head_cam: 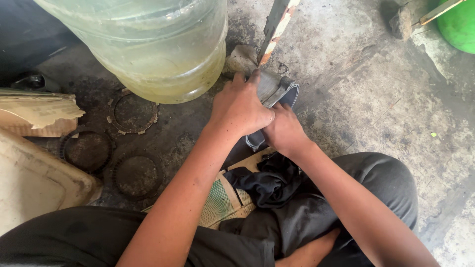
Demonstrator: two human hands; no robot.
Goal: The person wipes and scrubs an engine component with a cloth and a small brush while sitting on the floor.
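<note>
Both our hands are clamped on a grey metal part (277, 91) on the concrete floor (376, 99), beside the big water jug (158, 44): left hand (240, 106) gripping over its top, right hand (283, 129) closed low. Looks heavy, rigid, greasy; best held by its rim.

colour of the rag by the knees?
Black rag, on cardboard; head view.
</note>
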